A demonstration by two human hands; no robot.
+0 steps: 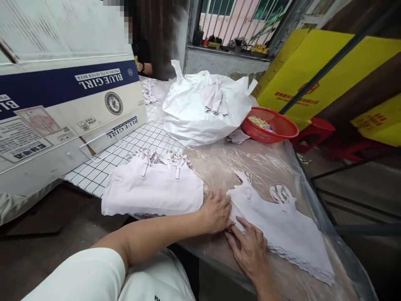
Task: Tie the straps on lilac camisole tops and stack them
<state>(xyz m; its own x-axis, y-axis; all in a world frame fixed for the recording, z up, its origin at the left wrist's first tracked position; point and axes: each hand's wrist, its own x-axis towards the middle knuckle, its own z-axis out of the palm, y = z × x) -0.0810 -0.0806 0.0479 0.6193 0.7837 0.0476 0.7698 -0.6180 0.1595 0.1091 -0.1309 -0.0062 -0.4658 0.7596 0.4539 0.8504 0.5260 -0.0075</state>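
Both hands meet near the table's (pixel 266 167) front edge, on the left corner of a stack (pixel 288 234) of white cloth pieces. The left hand (pixel 216 211) is curled with its fingertips on the stack's edge; whether it pinches the cloth I cannot tell. The right hand (pixel 250 251) lies open and flat on the same corner. The stack lies toward the right edge. A second pile (pixel 153 190) sits just left of the hands. Farther back are a box (pixel 62 104) at the left edge, a white bag (pixel 194 117) mid-table and a red basket (pixel 275 127) at the right edge. A person (pixel 142 54) sits at the far end.
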